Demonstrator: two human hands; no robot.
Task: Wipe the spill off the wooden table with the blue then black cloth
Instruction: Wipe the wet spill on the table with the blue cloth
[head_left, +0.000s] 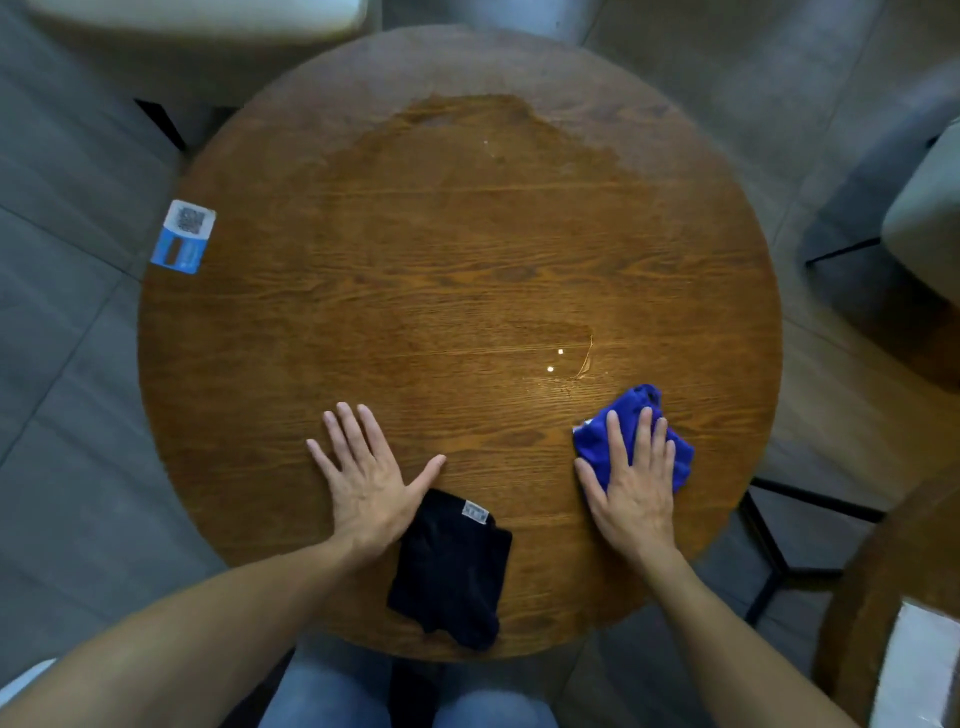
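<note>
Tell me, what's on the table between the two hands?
In the head view, mostly bare wood separates the left hand and right hand; the black cloth lies beside the left hand, slightly nearer the person.

The right hand (635, 483) hides much of the blue cloth (639, 447); sticker (183, 236) print is unreadable.

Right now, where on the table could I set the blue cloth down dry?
Dry room lies on the left of the table, between the sticker and the left hand. The centre looks wet, with a puddle just beyond the blue cloth. The near edge is crowded: black cloth and both hands.
</note>
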